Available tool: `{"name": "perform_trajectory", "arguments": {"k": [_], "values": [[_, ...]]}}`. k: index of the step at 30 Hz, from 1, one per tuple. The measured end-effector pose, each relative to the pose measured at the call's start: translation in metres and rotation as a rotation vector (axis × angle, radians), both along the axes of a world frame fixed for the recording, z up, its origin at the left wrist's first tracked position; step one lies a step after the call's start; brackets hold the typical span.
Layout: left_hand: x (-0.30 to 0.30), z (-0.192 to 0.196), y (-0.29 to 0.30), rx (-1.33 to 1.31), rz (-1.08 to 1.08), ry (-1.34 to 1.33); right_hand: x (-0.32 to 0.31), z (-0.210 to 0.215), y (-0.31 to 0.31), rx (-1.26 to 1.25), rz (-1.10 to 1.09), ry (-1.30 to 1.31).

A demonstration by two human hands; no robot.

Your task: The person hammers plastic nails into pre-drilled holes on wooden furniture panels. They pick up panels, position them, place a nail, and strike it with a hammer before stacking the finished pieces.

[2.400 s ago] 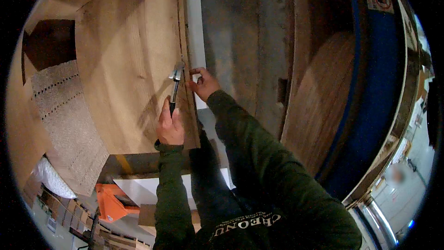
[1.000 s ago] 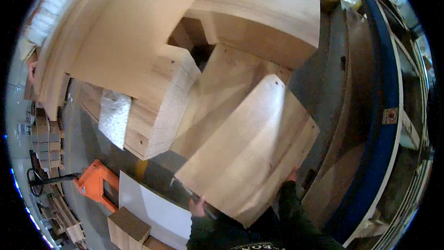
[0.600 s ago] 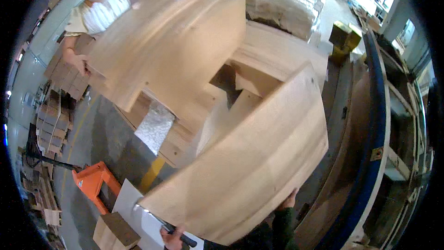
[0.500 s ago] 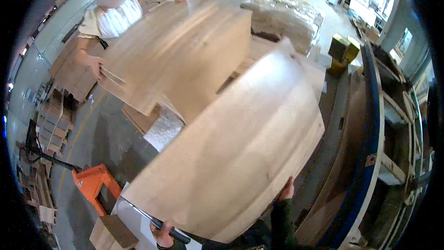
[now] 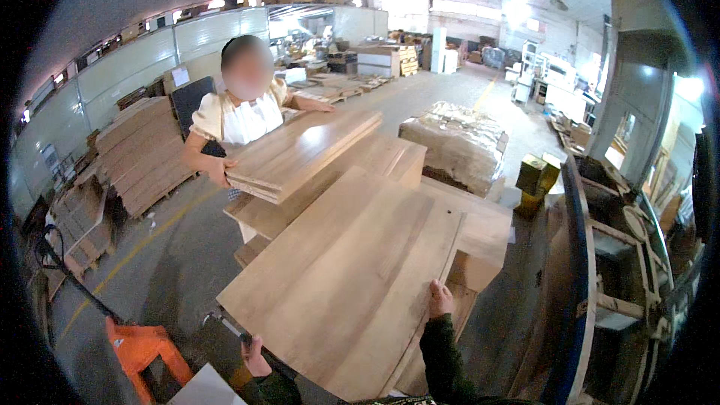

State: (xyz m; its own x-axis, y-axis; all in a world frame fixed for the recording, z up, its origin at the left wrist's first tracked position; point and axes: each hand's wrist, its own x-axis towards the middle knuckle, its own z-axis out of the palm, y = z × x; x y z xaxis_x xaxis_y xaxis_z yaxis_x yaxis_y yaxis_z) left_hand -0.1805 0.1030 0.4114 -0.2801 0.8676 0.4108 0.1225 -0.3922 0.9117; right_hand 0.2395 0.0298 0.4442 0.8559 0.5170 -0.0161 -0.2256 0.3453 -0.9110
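Observation:
A large wood-grain panel (image 5: 345,277) lies slanted in front of me, over a pile of similar boards. My right hand (image 5: 441,298) grips its right edge, thumb on top and fingers partly hidden. At the panel's near left edge, my left hand (image 5: 256,358) is closed around a hammer (image 5: 219,318) with a metal head and a dark handle. Whether that hand also supports the panel is hidden. Across from me, a co-worker (image 5: 251,116) holds a short stack of wood-grain boards (image 5: 307,151) with both hands, one at each end.
An orange pallet jack (image 5: 142,349) stands at lower left, near a white board (image 5: 206,390). Flat cardboard stacks (image 5: 139,154) line the left. Beyond the boards sits a plastic-wrapped pallet load (image 5: 454,146). A blue-edged machine frame (image 5: 581,270) runs along my right, near a yellow block (image 5: 536,180).
My view has tilted up. The panel in my hands now lies flatter over the pile. The co-worker's boards, blurred before, are more level and farther from my panel. Both my hands keep their grip.

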Motion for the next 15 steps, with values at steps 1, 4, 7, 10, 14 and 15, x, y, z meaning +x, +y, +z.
{"name": "perform_trajectory", "arguments": {"k": [1, 4, 7, 10, 14, 15], "values": [[-0.003, -0.007, 0.01, 0.098, -0.002, 0.099, -0.003, 0.008, 0.005, 0.01, 0.031, -0.038], [-0.001, -0.022, 0.046, 0.33, 0.035, 0.306, -0.003, 0.034, 0.029, 0.066, 0.133, 0.008], [0.052, 0.011, 0.084, 0.1, 0.229, 0.177, 0.016, 0.037, 0.073, 0.063, 0.173, -0.109], [0.09, 0.066, 0.124, -0.185, 0.185, -0.554, 0.012, 0.047, 0.108, -0.209, 0.225, -0.357], [0.11, 0.06, 0.121, -0.229, 0.378, -0.424, 0.016, 0.027, 0.118, -0.162, 0.208, -0.408], [0.104, 0.057, 0.108, -0.195, 0.379, -0.383, -0.005, 0.022, 0.109, 0.027, 0.212, -0.217]]}}
